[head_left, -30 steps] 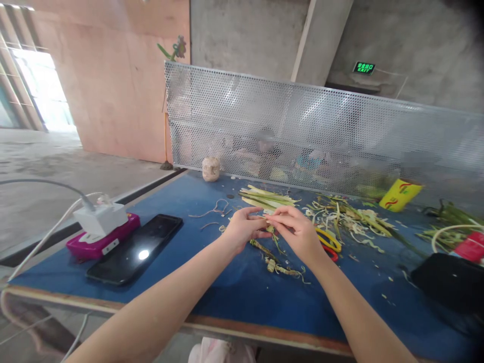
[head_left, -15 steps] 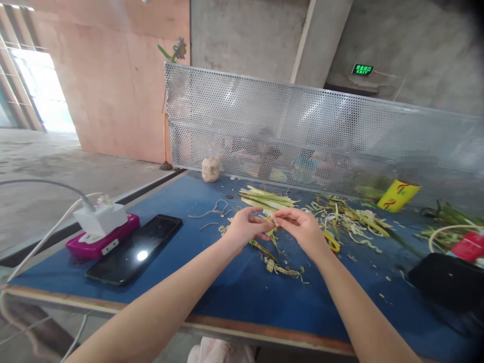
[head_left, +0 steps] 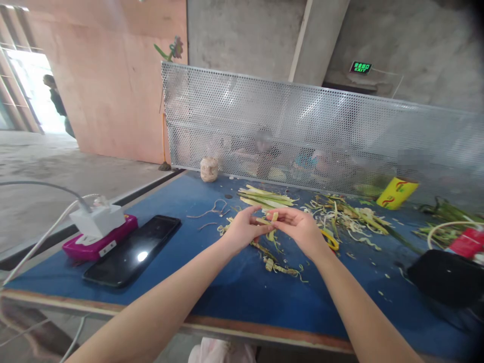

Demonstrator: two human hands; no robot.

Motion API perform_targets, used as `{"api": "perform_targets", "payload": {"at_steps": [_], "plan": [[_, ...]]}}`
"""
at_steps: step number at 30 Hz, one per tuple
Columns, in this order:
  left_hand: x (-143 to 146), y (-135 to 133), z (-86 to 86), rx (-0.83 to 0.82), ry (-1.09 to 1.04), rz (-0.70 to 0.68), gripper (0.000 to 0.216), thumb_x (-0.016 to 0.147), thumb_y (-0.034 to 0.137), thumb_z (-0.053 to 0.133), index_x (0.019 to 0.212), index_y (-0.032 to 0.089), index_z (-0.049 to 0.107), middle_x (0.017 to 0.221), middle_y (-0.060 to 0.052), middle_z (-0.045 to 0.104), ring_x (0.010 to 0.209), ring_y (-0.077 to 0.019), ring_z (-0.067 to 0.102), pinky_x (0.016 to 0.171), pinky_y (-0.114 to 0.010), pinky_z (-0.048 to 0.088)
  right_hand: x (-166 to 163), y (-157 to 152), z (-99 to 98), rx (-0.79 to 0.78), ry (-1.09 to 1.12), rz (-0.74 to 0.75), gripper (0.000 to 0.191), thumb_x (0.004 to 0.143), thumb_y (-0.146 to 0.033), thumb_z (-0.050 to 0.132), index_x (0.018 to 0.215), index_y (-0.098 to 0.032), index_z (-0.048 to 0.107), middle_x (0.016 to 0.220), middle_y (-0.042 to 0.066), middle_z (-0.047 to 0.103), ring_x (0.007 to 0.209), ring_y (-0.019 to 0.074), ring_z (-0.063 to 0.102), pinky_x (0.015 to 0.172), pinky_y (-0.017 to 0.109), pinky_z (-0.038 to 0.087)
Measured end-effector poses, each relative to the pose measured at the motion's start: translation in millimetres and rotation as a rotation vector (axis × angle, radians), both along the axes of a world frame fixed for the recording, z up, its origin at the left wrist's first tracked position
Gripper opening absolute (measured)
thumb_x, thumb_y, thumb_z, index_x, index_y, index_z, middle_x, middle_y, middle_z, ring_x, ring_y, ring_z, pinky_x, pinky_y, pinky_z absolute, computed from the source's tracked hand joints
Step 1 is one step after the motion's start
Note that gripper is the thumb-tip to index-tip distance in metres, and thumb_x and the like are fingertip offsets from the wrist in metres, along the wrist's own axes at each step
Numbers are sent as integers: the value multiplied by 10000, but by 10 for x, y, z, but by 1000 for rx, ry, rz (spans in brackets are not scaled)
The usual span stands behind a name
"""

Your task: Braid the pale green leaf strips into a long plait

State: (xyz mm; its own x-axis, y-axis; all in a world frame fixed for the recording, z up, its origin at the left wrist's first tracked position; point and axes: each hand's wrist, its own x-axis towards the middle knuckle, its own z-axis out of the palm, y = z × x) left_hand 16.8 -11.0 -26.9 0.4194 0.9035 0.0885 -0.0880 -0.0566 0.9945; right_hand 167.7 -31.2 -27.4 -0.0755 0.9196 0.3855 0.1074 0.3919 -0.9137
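Over the middle of the blue table, my left hand and my right hand meet at the fingertips. Pinched between them is a pale yellow-green leaf strip, with its short end sticking up and the rest partly hidden by the fingers. Just beyond my hands lies a bundle of flat green and white leaf strips. Below the fingers is a knotted, braided piece of plant strip. Yellow scissor-like handles show partly behind my right wrist.
A black phone and a magenta power strip with a white charger lie left. Behind stands a perforated metal screen, people beyond it. Leaf scraps, a yellow container and a black object are right.
My fingertips have closed together more, and the strip's end now stands up between them. A person has appeared in the doorway at the far left. The view has shifted slightly.
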Motion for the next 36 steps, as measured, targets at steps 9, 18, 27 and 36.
{"api": "perform_targets", "payload": {"at_steps": [9, 18, 27, 36], "plan": [[6, -12, 10, -28, 8, 9, 635, 603, 253, 718, 1150, 103, 432, 560, 33, 555, 458, -76, 484, 399, -177, 328, -20, 18, -28, 81, -5, -14, 91, 663, -187, 612, 746, -170, 643, 813, 50, 694, 803, 179, 648, 781, 348, 509], [2, -21, 34, -107, -26, 37, 532, 615, 173, 698, 1089, 112, 464, 582, 26, 579, 454, -72, 499, 410, -180, 338, -42, -28, 3, 382, -344, -141, 191, 736, -131, 498, 772, -213, 666, 840, 40, 694, 831, 185, 634, 791, 358, 493], [-28, -31, 87, -159, -62, 12, 491, 641, 54, 609, 1101, 121, 449, 597, 28, 586, 444, -53, 500, 396, -158, 307, 41, -94, 89, 557, -538, 4, 152, 769, -208, 550, 865, -239, 664, 950, 50, 661, 917, 188, 595, 835, 365, 470], [-67, -8, 91, -141, -49, -128, 471, 638, 109, 649, 1079, 123, 482, 529, 31, 581, 434, -56, 503, 393, -154, 295, 118, -108, 146, 483, -559, 121, 78, 762, -245, 583, 802, -247, 650, 909, 38, 619, 887, 168, 579, 790, 325, 472]]}}
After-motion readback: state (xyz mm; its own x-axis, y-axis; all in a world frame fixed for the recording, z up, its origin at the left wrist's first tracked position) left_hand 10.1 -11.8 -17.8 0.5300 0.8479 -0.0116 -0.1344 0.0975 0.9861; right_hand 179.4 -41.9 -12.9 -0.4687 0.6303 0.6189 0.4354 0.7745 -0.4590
